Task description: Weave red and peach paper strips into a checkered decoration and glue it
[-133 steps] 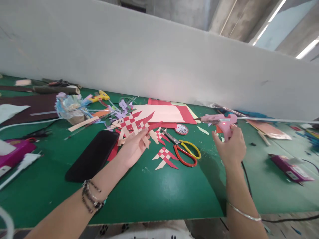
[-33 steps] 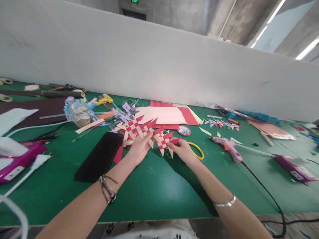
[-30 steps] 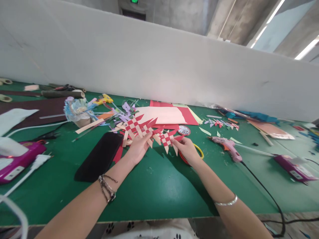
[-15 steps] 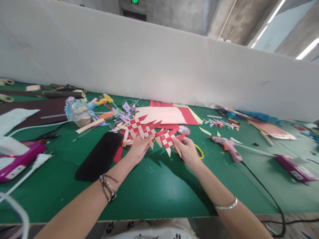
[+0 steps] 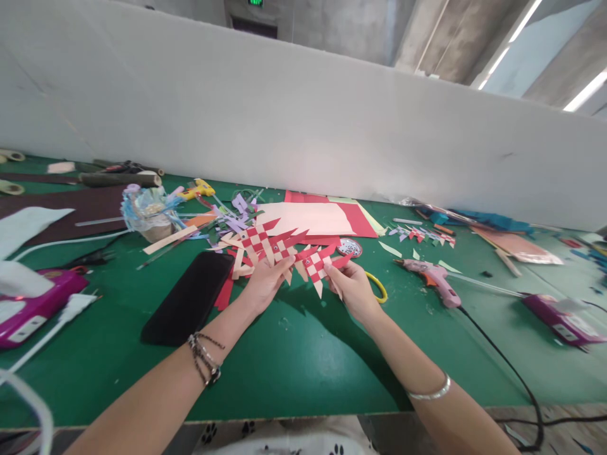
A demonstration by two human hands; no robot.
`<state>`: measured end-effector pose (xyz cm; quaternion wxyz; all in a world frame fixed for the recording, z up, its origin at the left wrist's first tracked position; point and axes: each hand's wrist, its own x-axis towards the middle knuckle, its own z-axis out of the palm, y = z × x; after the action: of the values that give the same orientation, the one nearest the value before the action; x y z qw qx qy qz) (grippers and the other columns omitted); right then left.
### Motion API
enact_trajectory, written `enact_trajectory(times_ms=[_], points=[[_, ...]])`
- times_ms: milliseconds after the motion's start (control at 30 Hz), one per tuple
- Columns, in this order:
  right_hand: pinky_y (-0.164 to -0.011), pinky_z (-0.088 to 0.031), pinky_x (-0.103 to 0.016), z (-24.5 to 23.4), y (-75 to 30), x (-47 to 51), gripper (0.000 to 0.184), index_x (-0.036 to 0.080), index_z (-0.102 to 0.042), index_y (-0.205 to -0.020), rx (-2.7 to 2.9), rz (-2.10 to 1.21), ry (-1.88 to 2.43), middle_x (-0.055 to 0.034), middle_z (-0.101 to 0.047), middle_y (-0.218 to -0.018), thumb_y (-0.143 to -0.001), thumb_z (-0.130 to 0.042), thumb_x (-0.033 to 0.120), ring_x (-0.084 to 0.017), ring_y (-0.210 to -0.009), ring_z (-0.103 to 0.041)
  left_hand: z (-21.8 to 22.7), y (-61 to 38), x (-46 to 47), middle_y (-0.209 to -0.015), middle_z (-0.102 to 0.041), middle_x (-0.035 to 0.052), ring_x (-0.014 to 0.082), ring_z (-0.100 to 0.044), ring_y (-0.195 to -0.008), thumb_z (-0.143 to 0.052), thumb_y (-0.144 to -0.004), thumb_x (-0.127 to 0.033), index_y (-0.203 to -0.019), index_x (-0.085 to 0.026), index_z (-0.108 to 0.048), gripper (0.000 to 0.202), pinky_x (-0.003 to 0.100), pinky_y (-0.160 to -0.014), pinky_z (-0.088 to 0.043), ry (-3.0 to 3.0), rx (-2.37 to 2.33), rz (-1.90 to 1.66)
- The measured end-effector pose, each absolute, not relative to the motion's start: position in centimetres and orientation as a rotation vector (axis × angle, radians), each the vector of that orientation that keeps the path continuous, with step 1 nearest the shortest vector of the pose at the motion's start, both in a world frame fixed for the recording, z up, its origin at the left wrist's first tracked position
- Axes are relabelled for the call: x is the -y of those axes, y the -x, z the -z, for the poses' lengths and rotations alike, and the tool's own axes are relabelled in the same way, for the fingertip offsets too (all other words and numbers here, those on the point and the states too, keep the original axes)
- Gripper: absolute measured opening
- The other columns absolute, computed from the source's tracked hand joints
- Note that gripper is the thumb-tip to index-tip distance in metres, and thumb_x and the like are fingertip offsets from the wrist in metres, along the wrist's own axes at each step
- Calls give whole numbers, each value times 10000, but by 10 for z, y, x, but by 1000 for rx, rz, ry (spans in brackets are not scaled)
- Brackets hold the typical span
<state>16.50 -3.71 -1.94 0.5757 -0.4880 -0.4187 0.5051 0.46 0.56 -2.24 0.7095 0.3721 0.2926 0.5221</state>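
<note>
My left hand point(image 5: 265, 284) is closed, pinching woven red-and-peach paper fish point(image 5: 256, 240) between thumb and fingers. At least two of these checkered fish overlap there, with pointed strips sticking out. Another woven paper fish point(image 5: 317, 265), with a small dark eye, is gripped at its right side by my right hand point(image 5: 355, 289). Its left tip meets or overlaps the fish in my left hand; whether they are joined I cannot tell. Beside my right hand lies a yellow loop point(image 5: 382, 288), partly hidden. Behind it is a small round container point(image 5: 349, 247).
A black phone point(image 5: 190, 297) lies left of my left hand. Pink glue gun point(image 5: 434, 281) and its cord are at right, yellow glue gun point(image 5: 198, 189) at back left. Paper sheets point(image 5: 308, 217) and purple scraps point(image 5: 234, 218) lie behind. Purple power strips point(image 5: 562, 319) stand at the sides.
The fish in my right hand has shifted slightly left and tilted a little, closer to those in my left hand. My left hand has barely moved.
</note>
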Motion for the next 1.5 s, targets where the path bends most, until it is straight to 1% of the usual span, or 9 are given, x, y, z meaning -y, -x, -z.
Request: enact_trajectory(times_ms=[233,433,633,833,967,1067,1233,1400,1500], points=[[-420,-203,-212,24,-164,38,315,165,-517,-613,1037,-1237,1097,57,-402,-527,-620,-701,421,-43,-448,-285,22,-6,-2,-651,-675,31,200,-643,-706,-763,-587,-284,-718,-143,-669,215,303,-676,-489,-847,-647,-1102],[-432,-212,-205,27,-163,37,303,162,-513,-620,996,-1256,1066,48,-433,-572,-624,-707,395,-40,-469,-300,20,-7,0,-762,-709,63,236,-655,-787,-760,-589,-318,-808,-146,-694,286,345,-739,-495,-868,-626,-1100],[-418,-229,-205,25,-160,37,325,168,-506,-604,924,-1287,1090,58,-435,-535,-577,-734,399,-42,-444,-319,20,-6,0,-711,-703,49,209,-655,-729,-770,-578,-308,-810,-150,-702,289,325,-725,-497,-846,-656,-1088],[-433,-309,-212,23,-159,37,308,173,-538,-602,942,-1235,1137,50,-473,-494,-576,-726,415,-64,-444,-398,18,-8,2,-572,-647,0,188,-642,-660,-771,-575,-299,-817,-153,-704,290,312,-695,-488,-821,-666,-1102],[-446,-332,-218,22,-159,37,294,170,-555,-596,948,-1216,1147,40,-504,-518,-570,-727,408,-71,-456,-429,19,-8,2,-620,-666,11,198,-642,-685,-760,-590,-292,-856,-151,-695,308,322,-703,-482,-818,-677,-1099],[-449,-327,-214,22,-159,38,286,168,-558,-605,952,-1200,1149,40,-507,-524,-580,-726,398,-69,-460,-429,17,-10,4,-617,-657,3,156,-618,-626,-755,-594,-269,-808,-143,-689,256,278,-652,-475,-773,-695,-1104],[-443,-293,-200,25,-159,37,290,166,-543,-631,925,-1183,1145,47,-497,-529,-603,-725,390,-56,-458,-403,11,-16,10,-515,-563,-52,56,-519,-506,-758,-590,-193,-702,-126,-663,161,176,-537,-415,-612,-749,-1131],[-445,-297,-196,29,-158,36,316,170,-524,-638,887,-1182,1118,57,-485,-537,-586,-738,396,-50,-457,-382,6,-18,15,-515,-554,-52,48,-504,-491,-749,-596,-170,-699,-118,-654,150,172,-510,-392,-521,-768,-1119],[-499,-366,-208,27,-158,38,317,177,-537,-667,887,-1144,1129,36,-555,-604,-575,-745,399,-77,-516,-466,6,-17,16,-495,-550,-52,63,-506,-483,-761,-584,-225,-681,-123,-652,177,191,-525,-404,-588,-808,-1118]])
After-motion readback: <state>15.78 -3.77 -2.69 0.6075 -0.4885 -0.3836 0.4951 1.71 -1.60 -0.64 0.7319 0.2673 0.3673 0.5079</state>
